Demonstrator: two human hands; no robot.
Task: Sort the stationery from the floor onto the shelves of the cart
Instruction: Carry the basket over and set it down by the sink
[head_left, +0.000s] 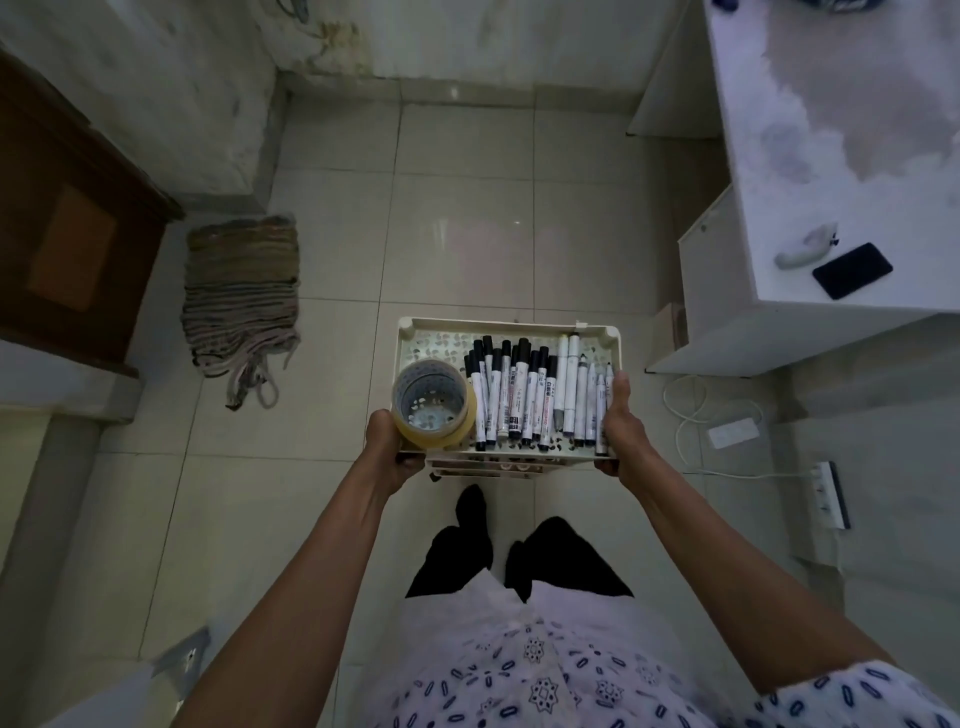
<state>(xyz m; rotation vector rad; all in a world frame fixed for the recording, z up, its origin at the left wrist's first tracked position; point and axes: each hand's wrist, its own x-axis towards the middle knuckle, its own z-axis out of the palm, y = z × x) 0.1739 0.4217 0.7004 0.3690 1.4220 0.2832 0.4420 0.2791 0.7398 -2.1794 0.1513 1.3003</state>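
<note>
Cart gripped at both ends by left hand and right hand; markers, tape rolls at 9 o'clock already shelved; floor seemed cleared.

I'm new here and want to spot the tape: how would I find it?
Look at the cream cart gripped on both sides. On its top shelf, at the left end beside the row of markers, stands the tape stack: the only round, yellowish, hollow thing there.

folded rug by wall | black phone on white table | power strip on floor
</note>
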